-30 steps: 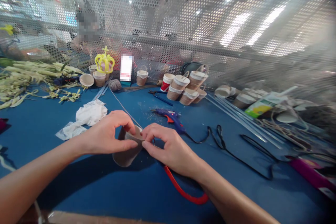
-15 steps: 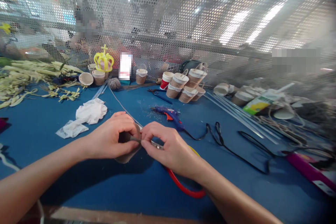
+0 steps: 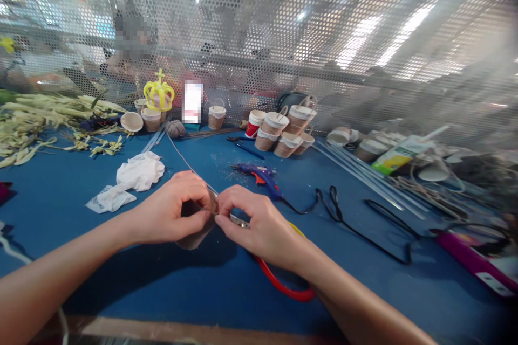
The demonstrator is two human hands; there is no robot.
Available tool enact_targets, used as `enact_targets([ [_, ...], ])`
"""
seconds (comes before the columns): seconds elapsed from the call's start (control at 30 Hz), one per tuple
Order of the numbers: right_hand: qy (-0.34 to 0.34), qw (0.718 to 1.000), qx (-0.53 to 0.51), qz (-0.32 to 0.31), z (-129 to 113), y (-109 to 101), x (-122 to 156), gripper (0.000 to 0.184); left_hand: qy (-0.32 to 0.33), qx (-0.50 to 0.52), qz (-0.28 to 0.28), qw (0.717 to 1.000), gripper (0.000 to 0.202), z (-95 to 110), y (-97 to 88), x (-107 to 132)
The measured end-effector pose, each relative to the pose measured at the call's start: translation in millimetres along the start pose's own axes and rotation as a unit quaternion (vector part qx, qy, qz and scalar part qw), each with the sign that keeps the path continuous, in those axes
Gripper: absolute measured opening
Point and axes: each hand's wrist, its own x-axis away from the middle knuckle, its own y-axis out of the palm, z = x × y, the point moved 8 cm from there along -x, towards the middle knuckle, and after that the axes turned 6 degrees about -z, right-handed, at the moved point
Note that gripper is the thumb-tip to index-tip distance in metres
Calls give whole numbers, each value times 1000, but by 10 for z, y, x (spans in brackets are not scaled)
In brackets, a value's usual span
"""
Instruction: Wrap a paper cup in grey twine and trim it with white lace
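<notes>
In front of me, my left hand [image 3: 178, 213] is closed around a small greyish-brown cup [image 3: 194, 239], its fingertips pinched at the rim. A strand of grey yarn [image 3: 184, 157] runs from a yarn ball [image 3: 175, 129] down to my fingertips. My right hand [image 3: 251, 221] meets the left there, thumb and index finger pinched on the yarn at the cup's edge; the exact grip is hidden. Scissors with a red and yellow handle [image 3: 283, 287] extend under my right hand, their metal pivot showing between thumb and index finger. Whether the palm holds them, I cannot tell.
A blue glue gun [image 3: 259, 173] with a black cord lies beyond my right hand. Crumpled white cloth [image 3: 140, 172] is at left. Wrapped cups [image 3: 286, 143], pliers [image 3: 238, 141], clear glue sticks [image 3: 364, 175] and dried stalks [image 3: 48, 113] line the back, before a perforated metal screen [image 3: 243, 27].
Both hands have barely moved, still together at the cup's rim. The whole view has shifted slightly to the left.
</notes>
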Motion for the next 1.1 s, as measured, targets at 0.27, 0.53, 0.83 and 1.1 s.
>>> enact_targets([
  [0.27,66,996,-20,60,176,-224,43,17,-93,208,-1,974,15,-245,-50,38],
  [0.53,17,997,-41,60,123,-226,84,24,-79,273,4,959,18,-304,-6,33],
  [0.83,82,992,-92,-13,205,-38,22,17,-66,227,-35,971,12,-178,55,-6],
  [1.1,21,995,-69,70,154,-153,81,9,-71,210,-22,975,14,-194,48,-4],
])
